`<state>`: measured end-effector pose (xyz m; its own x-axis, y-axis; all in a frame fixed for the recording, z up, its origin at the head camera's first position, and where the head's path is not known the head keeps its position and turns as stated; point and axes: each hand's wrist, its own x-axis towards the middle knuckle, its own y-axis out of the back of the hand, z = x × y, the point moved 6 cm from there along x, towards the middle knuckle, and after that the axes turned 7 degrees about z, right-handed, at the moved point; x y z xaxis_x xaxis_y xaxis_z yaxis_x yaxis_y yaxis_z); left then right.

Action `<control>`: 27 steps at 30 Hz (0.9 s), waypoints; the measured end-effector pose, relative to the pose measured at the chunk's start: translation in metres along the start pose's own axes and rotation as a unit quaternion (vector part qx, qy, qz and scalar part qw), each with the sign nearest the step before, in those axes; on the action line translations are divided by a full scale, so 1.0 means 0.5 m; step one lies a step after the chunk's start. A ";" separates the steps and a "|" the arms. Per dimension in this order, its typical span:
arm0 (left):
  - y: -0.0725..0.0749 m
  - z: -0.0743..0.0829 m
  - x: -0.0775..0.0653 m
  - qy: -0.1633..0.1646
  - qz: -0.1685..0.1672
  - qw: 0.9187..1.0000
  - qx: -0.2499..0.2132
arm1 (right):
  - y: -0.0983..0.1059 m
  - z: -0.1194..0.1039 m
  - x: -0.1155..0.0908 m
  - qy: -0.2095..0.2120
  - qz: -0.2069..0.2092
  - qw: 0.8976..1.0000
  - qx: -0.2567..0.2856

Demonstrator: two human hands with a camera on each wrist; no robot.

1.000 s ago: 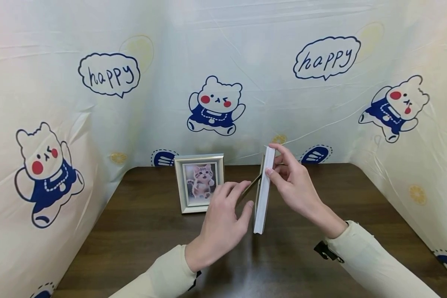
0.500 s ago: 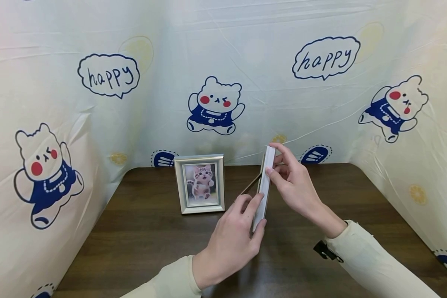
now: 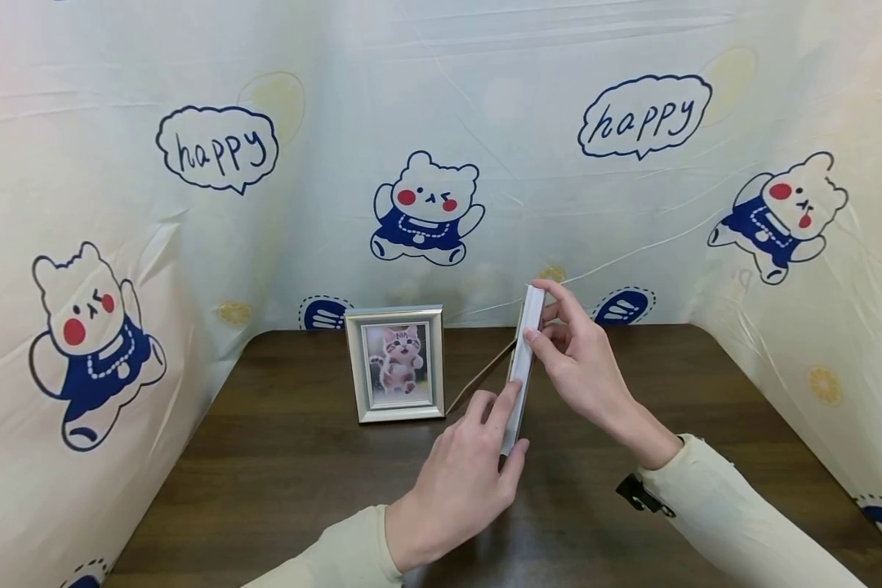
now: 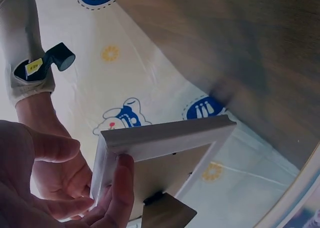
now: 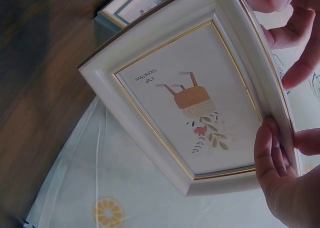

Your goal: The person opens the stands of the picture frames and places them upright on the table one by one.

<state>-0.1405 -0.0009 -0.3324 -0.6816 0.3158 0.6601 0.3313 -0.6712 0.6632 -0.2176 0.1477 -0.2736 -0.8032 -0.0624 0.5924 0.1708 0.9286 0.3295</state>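
Note:
A white picture frame [image 3: 525, 359] stands edge-on to the head view, with its back leg [image 3: 481, 376] swung out to the left. My right hand [image 3: 588, 371] grips its near edge high up, thumb on the edge and fingers beyond. Lower on the same edge, the fingers of my left hand [image 3: 459, 482] hold the frame; its thumb lies near the lower corner. The right wrist view shows the front: a flower-pot print [image 5: 195, 105] inside a gold inner line. From the left wrist view comes the brown back panel [image 4: 170, 170] with the dark leg hinge.
A second frame [image 3: 395, 363] with a kitten picture stands upright on the dark wooden table [image 3: 279, 474], left of the held frame. Printed cloth [image 3: 529, 122] with cartoon bears surrounds the back and sides. A black strap device [image 3: 643, 494] sits at the right cuff.
My left hand has moved right and down, from beside the back leg onto the held frame's edge. More of the leg and the kitten frame now shows. The right hand keeps its hold.

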 end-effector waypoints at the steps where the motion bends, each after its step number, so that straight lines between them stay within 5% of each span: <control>1: -0.001 -0.001 0.000 0.001 -0.001 1.000 -0.001 | -0.001 0.000 0.000 0.000 0.000 1.000 -0.002; 11: -0.009 -0.005 0.005 0.005 -0.005 1.000 -0.009 | -0.002 -0.005 -0.001 0.005 0.003 1.000 -0.019; 27: -0.013 0.002 0.016 -0.015 -0.006 0.999 0.041 | -0.005 -0.006 0.001 0.008 0.009 1.000 -0.028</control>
<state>-0.1474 0.0064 -0.3310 -0.6671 0.3442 0.6607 0.3758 -0.6103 0.6974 -0.2165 0.1443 -0.2719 -0.7899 -0.0518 0.6110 0.2176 0.9079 0.3583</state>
